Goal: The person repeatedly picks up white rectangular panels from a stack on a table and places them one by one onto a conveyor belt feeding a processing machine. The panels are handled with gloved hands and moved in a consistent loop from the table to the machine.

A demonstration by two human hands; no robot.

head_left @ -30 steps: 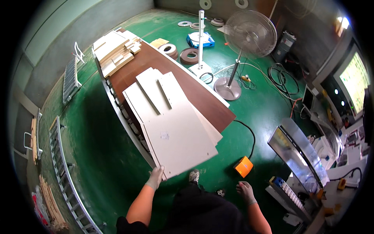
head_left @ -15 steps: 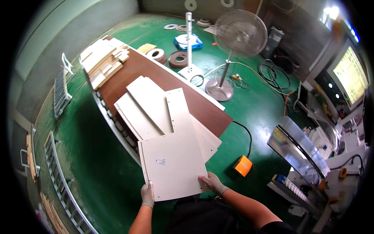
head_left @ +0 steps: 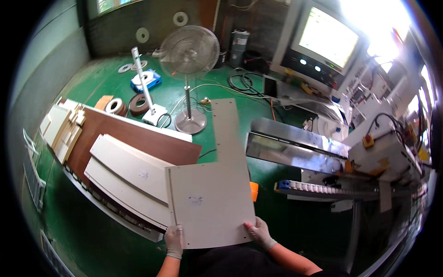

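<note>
An L-shaped white panel with small drilled holes and a scribbled mark is held up in front of me. My left hand, in a thin glove, grips its lower left corner. At the lower right edge my right hand, also gloved, holds it with the thumb on top. To the left, several white panels lie stacked on a brown-topped table; the held panel overlaps their right ends in view.
A machine with a lit screen and a metal infeed rail stands at right. Beyond the panel is a pedestal fan. Tape rolls and cables lie on the green floor. More cut pieces sit at the table's far end.
My view has turned right, toward the machine. The panel has come with me in both hands, swinging away from the stack on the table, which now appears further left.
</note>
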